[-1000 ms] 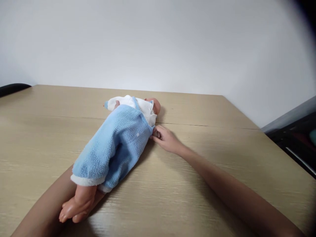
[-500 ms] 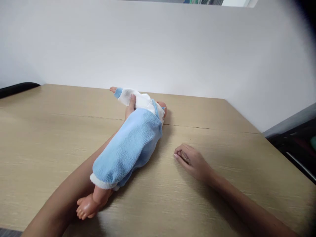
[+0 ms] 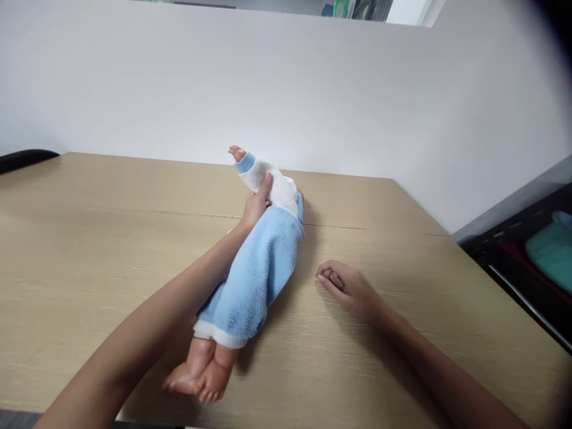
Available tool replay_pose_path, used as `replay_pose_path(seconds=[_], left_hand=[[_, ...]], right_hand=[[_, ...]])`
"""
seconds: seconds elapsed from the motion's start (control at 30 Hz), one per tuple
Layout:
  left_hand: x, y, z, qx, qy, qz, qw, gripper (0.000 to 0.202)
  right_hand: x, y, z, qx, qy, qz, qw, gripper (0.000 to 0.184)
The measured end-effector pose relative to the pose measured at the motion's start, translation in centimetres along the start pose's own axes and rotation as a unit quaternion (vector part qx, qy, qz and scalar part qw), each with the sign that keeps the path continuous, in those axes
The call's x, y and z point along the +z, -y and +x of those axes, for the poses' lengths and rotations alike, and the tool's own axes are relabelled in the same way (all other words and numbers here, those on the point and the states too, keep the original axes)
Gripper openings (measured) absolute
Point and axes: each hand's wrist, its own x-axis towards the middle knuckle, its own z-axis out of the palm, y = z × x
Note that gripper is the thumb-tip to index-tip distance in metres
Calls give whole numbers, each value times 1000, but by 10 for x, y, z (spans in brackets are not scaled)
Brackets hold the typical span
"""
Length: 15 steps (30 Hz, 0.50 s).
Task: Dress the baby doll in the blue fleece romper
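A baby doll (image 3: 263, 268) in blue fleece trousers and a white top with blue cuffs slants over the table, its bare feet towards me. My left hand (image 3: 258, 199) is closed around its upper body near the raised arm, the thumb lying on the white sleeve. The doll's head is almost wholly hidden behind its own body. My right hand (image 3: 346, 283) rests on the wood to the right of the doll, fingers curled in and apart from it. Nothing shows in those curled fingers.
The light wooden table (image 3: 111, 250) has a seam running across it. Behind it rises a white wall (image 3: 268, 89). A black chair edge (image 3: 29, 158) shows at the left. Dark furniture with a teal item (image 3: 552, 250) stands off the right edge.
The doll has rolled and shifted right in my left hand, so both feet now show and its arm points higher. My right hand stays in place. The view has turned slightly.
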Motion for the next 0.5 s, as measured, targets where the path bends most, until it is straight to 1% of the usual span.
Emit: replay_pose_path(seconds=[0.07, 0.13, 0.23, 0.3, 0.33, 0.4, 0.43, 0.5], left_hand=[[8, 0, 0, -22, -5, -53, 998, 66], [16, 0, -1, -23, -5, -77, 997, 62], [27, 2, -3, -7, 3, -66, 998, 58], [34, 2, -4, 0, 5, -38, 999, 55], [38, 2, -4, 3, 3, -17, 1000, 53], [47, 2, -6, 13, 2, 34, 999, 49], [51, 3, -7, 24, 3, 61, 998, 46], [60, 4, -8, 56, 11, 114, 992, 39]], right_hand=[[0, -1, -1, -3, -3, 0, 1000, 16], [0, -2, -1, -9, -2, -1, 1000, 16], [1, -6, -1, -11, -7, -1, 1000, 15], [3, -9, 0, -2, -26, 9, 1000, 15], [4, -11, 0, 6, -44, 25, 999, 18], [5, -16, 2, 32, -83, 87, 992, 30], [4, -18, 4, 50, -97, 130, 985, 37], [1, -22, 8, 91, -116, 224, 963, 52]])
